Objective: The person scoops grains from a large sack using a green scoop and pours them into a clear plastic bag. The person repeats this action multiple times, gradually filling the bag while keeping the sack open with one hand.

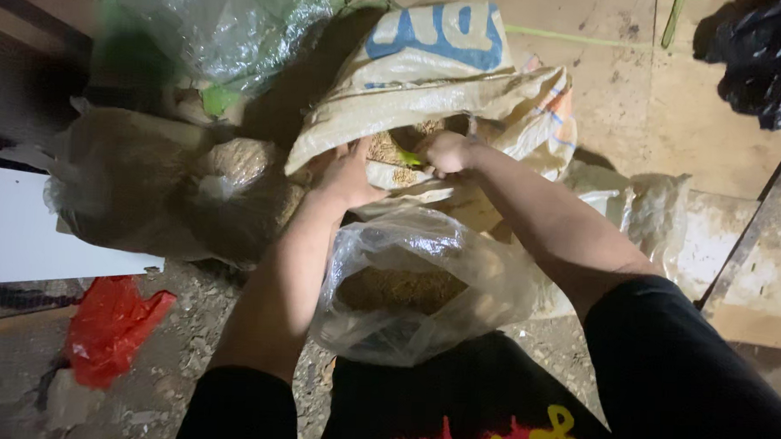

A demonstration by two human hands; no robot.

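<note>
**Hands Positioned at the Mouth of a Woven Sack**

A large woven sack [447,83], tan with blue print, is being kept open at its mouth on the dirt floor [177,394]. Tan grain [384,148] is being shown inside the opening. To the left of the sack, a clear bag of grain [236,188] and a larger bundled plastic bag [115,184] are being rested against each other, with crumpled clear plastic [233,32] lying above them.

Directly below the sack's mouth, a clear plastic bag [414,281], partly filled with the same tan grain, is being held between the forearms, close to the body.

A red plastic bag [110,326] is lying on the floor at lower left, well apart from the work. A black bag [764,59] is lying at upper right.

The left hand [349,176] is being pressed, fingers spread, against the sack's lower lip. The right hand [445,150] is being closed at the opening, just beside a small green object [410,159]; whether that object is being gripped cannot be told. The hands are being kept near each other, not touching.
</note>
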